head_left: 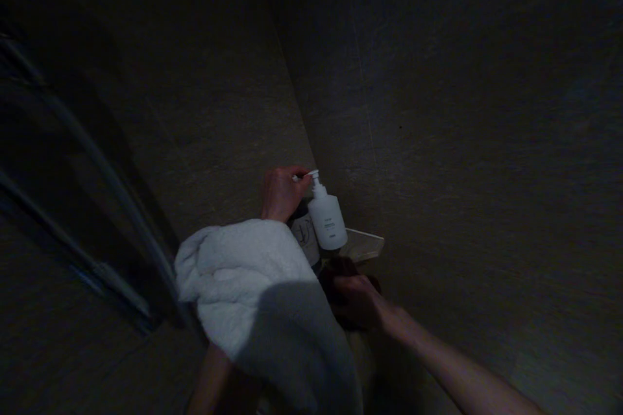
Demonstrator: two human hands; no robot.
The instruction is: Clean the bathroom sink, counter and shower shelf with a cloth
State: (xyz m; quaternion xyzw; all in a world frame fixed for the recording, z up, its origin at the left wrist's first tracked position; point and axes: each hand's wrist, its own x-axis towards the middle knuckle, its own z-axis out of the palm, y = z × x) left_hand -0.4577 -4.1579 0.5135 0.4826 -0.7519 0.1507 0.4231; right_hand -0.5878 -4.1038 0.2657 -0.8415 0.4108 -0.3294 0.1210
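Observation:
My left hand is closed, its fingers pinching the nozzle of a white pump bottle. The bottle leans slightly in the view; I cannot tell whether its base rests on the corner shelf. Beside it, partly hidden, is a dark bottle with a pale label. A white towel hangs over my left forearm. Lower down, my right hand is closed around something dark brown, too dim to name.
Dark tiled walls meet in a corner behind the bottles. On the left stand a metal-edged frame and a lower bar, both blurred. The light is very low.

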